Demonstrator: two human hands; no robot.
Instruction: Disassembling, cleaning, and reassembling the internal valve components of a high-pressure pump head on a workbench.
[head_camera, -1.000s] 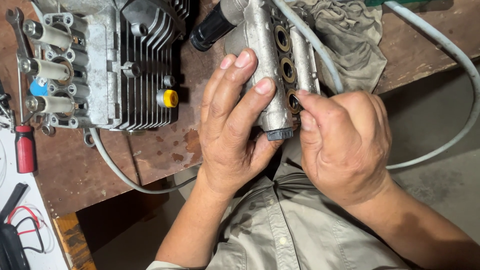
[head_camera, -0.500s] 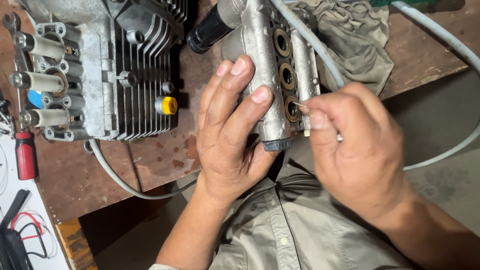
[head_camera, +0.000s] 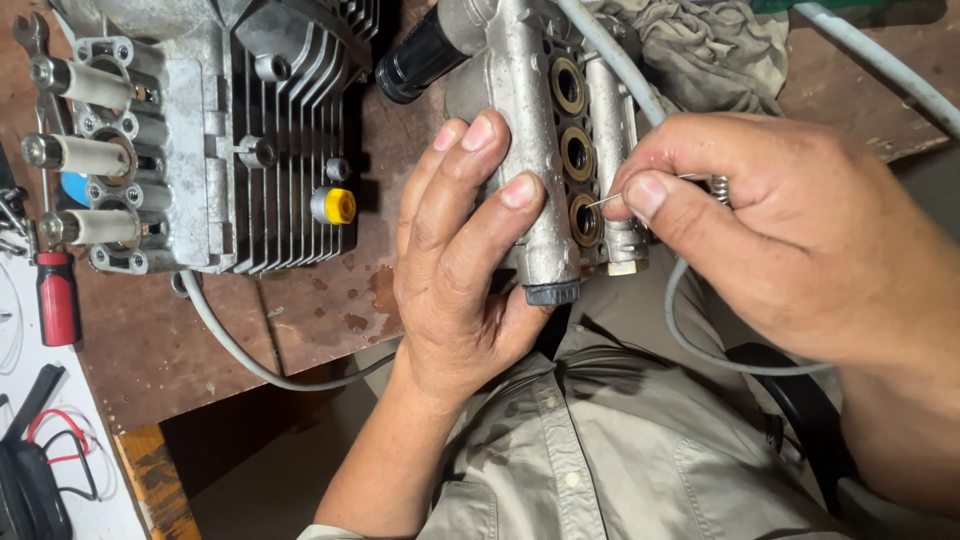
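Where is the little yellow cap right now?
In the head view, the yellow cap sits left of centre, on the right edge of the finned grey pump body on the wooden table, just left of the left hand.

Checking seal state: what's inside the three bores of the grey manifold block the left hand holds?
Each bore of the manifold block shows a brass-coloured ring around a dark centre. The right hand points a thin wire pick at the lowest. Deeper parts are in shadow.

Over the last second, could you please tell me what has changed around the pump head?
The right hand drew back from the pump head toward the right, and now pinches a thin wire pick aimed at the nearest brass-ringed bore. The left hand kept gripping the head; the finned pump body stayed put.
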